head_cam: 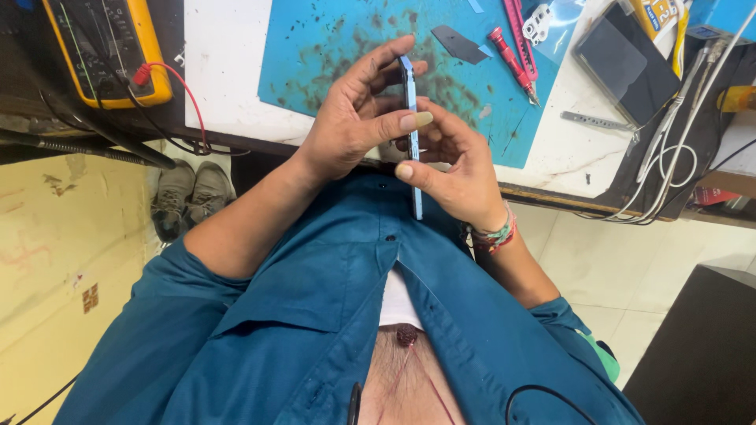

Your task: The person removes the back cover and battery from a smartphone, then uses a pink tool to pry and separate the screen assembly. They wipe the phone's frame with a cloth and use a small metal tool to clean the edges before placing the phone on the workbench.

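Note:
Both my hands hold a thin blue phone [411, 90] edge-on, upright in front of my chest at the desk's near edge. My left hand [350, 122] wraps around it from the left, thumb and fingertips pressed along its upper edge. My right hand [465, 169], with a beaded band at the wrist, grips the lower part from the right, its thumb lying on the edge. Only the phone's side shows; its faces are hidden.
A stained teal mat [315, 47] lies on the white desk [220, 71] with a red screwdriver [513, 64] and a dark flat piece [461, 45]. A yellow multimeter [106, 47] sits far left, and a dark phone [622, 59], metal tweezers [596, 121] and white cables [669, 142] to the right. Shoes [189, 193] stand on the floor.

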